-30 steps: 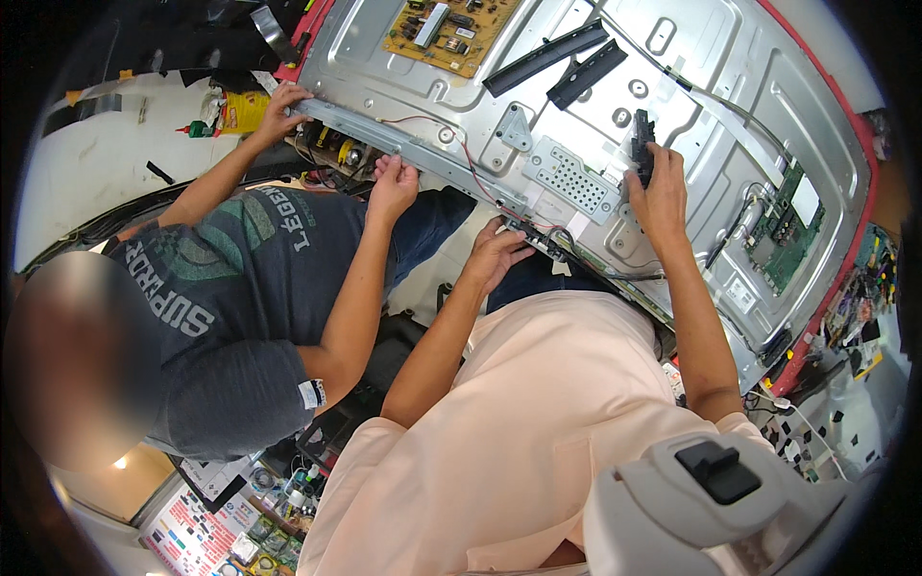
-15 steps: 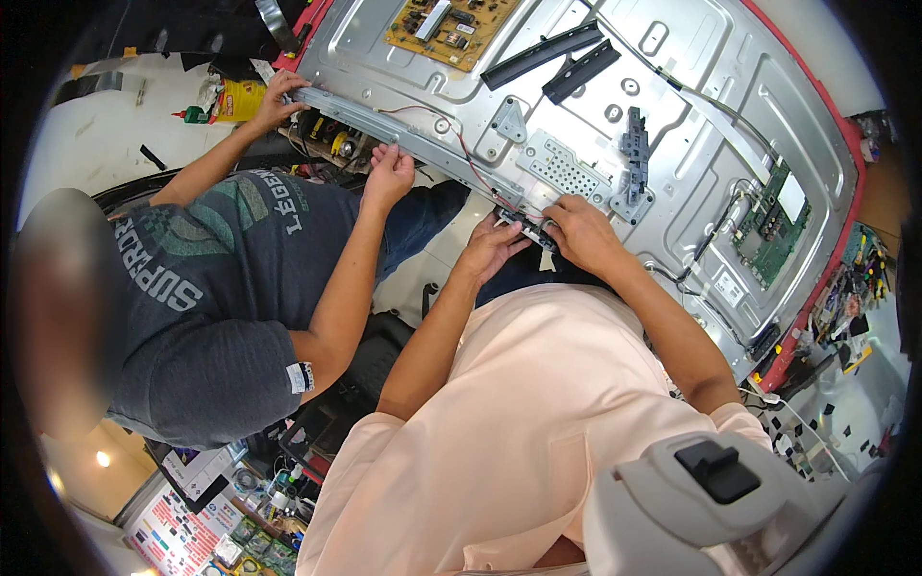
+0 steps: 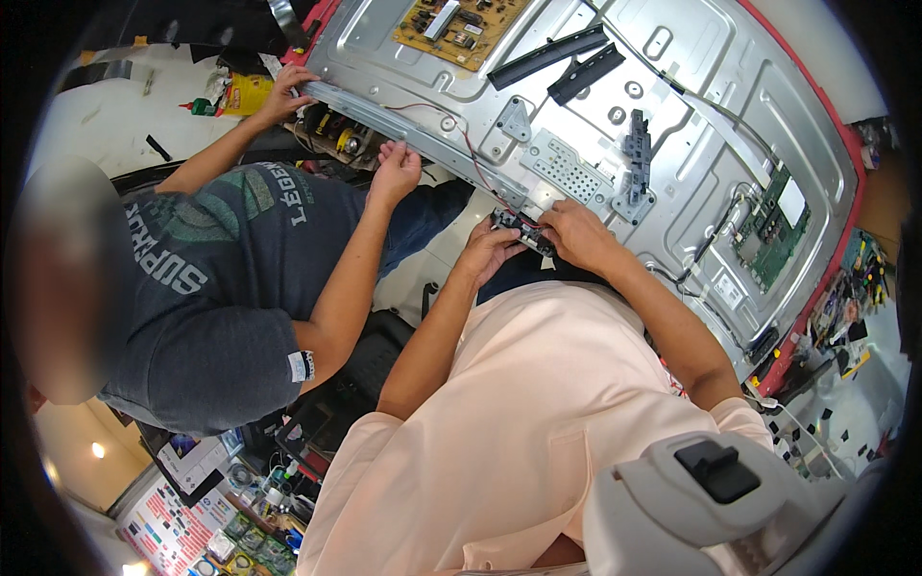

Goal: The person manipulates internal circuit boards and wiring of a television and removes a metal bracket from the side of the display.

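Right hand [image 3: 576, 235] came down from black bracket [image 3: 634, 158] to join left hand [image 3: 485, 252] at panel [image 3: 730, 86] lower edge. Both pinch small black module [image 3: 523, 230], at 6 o'clock of perforated plate [image 3: 574, 173]. Step: freeing module, judging by grip. Next: ease red wire [image 3: 471, 154] clear, gently.

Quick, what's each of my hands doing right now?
Left hand: closed on the small black part at the panel's edge.
Right hand: closed on the same part.

A co-worker's hand [image 3: 396, 171] crowds the metal back panel [image 3: 672, 125] edge on the left; rightward the edge lies open.
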`<state>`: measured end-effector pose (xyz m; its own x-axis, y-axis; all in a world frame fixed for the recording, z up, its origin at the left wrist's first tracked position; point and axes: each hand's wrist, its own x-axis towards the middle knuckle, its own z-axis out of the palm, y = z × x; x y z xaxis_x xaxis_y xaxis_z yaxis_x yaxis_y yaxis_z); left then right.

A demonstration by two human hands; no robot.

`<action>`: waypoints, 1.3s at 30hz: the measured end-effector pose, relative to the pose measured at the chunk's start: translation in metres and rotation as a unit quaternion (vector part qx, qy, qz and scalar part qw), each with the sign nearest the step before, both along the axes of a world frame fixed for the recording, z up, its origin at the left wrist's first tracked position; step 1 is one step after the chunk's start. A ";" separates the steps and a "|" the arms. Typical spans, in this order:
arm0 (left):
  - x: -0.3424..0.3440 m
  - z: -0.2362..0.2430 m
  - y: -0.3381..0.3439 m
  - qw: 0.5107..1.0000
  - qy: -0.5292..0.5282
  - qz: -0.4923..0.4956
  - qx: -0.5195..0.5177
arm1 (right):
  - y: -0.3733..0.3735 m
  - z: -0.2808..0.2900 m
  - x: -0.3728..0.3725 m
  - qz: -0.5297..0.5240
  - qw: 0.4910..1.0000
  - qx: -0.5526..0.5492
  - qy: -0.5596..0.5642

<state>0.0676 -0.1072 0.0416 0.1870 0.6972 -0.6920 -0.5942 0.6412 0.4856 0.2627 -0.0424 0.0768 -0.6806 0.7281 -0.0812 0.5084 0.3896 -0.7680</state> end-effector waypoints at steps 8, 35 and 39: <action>0.000 0.016 -0.012 0.999 0.022 0.021 -0.020 | -0.014 0.014 0.002 -0.015 0.997 -0.075 0.028; -0.005 0.019 0.008 0.966 0.248 0.058 -0.037 | 0.008 0.006 0.035 -0.215 0.968 0.124 0.034; -0.005 0.013 0.019 0.973 0.232 0.008 -0.010 | 0.000 0.004 0.031 -0.226 0.962 0.151 0.010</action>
